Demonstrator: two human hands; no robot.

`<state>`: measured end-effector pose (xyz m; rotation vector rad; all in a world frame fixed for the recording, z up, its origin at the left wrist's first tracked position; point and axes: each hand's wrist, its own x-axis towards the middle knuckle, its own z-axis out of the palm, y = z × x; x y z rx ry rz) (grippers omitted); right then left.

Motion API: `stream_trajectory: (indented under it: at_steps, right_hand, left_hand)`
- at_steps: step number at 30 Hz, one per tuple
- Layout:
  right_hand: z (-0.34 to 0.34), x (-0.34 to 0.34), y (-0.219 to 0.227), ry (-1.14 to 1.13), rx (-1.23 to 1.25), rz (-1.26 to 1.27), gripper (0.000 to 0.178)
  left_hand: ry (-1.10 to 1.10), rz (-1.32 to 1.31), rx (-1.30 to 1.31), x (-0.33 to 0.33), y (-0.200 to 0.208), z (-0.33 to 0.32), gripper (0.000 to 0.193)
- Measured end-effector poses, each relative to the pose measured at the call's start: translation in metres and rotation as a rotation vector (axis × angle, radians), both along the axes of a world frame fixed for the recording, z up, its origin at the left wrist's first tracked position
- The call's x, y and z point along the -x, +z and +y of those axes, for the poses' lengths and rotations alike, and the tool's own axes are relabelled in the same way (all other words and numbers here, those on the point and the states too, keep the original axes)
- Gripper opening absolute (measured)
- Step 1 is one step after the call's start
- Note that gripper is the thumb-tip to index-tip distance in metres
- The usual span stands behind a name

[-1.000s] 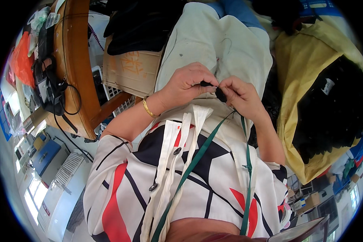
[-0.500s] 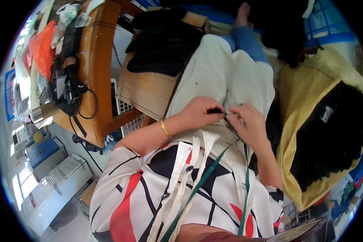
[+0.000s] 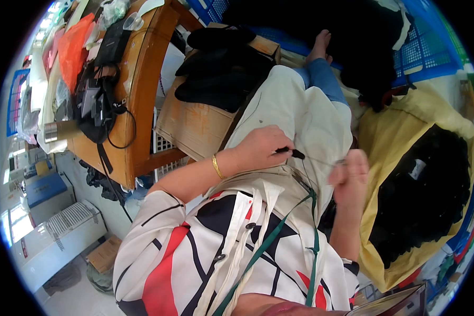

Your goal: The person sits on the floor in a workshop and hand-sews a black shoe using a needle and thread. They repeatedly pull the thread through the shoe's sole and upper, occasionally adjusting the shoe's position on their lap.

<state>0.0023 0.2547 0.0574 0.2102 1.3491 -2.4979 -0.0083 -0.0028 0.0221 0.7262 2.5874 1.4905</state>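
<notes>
Over my lap, my left hand is closed on a small black piece, which looks like cloth and sticks out past the fingertips. A thin dark thread runs from this piece toward my right hand. The right hand is curled and smeared by motion, held off to the right near the thigh. Whether it also holds a needle cannot be made out. Beneath the hands lies a cream apron. A green cord hangs from my neck, with a small metal tool near its lower end.
Beyond my left arm, a cardboard box bears black cloth pieces. A wooden table with bags and a black cable stands farther left. At right, a yellow sack holds many black pieces. Blue baskets stand at the far right.
My right hand has moved away from the left, to the right, drawing the thread out between them. The black piece shows more plainly in my left hand. The view has shifted slightly.
</notes>
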Motion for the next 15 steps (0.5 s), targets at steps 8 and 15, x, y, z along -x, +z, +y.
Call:
stream_trajectory:
  at_steps: [8, 15]
  right_hand:
    - [0.114, 0.016, 0.006, -0.617, 0.23, 0.252, 0.006]
    - [-0.016, 0.0, -0.038, 0.174, -0.781, 0.413, 0.024]
  left_hand:
    - [0.063, -0.061, 0.115, -0.003, -0.031, -0.01, 0.01]
    - [0.08, -0.545, -0.226, 0.001, -0.016, -0.001, 0.013]
